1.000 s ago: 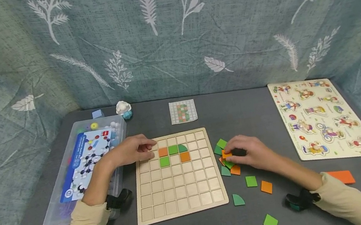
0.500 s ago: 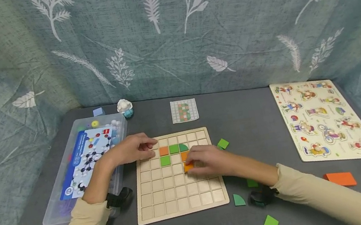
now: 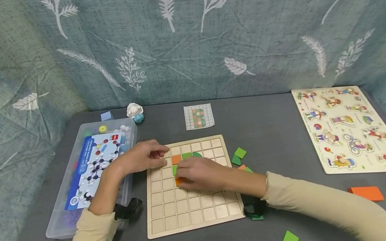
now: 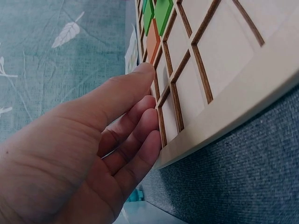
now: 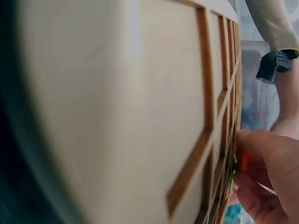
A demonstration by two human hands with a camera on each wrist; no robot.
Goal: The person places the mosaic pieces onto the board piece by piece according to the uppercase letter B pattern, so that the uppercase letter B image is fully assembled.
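Observation:
A wooden grid board [image 3: 196, 218] lies on the dark table. My right hand [image 3: 203, 173] reaches over it and pinches an orange square tile [image 3: 178, 181] between thumb and fingers. In the right wrist view the orange tile [image 5: 241, 159] is held on edge at the grid. Above that hand, a salmon square tile [image 3: 176, 159], a green square [image 3: 186, 155] and a dark green quarter-round [image 3: 197, 154] sit in a row. Another green tile [image 3: 175, 169] shows below the salmon one. My left hand [image 3: 144, 157] rests its fingertips on the board's upper left corner, fingers loosely bent.
Loose tiles, such as a green square [image 3: 240, 153], lie right of the board, partly behind my right arm. A small pattern card [image 3: 198, 116] lies behind it. At left stands a clear plastic box [image 3: 56, 226]; at right lie a picture puzzle [image 3: 353, 128] and an orange block [image 3: 367, 194].
My right hand took an orange tile from the loose pile and carried it left onto the board, passing the third column to the salmon tile's column. The left hand stays at its corner.

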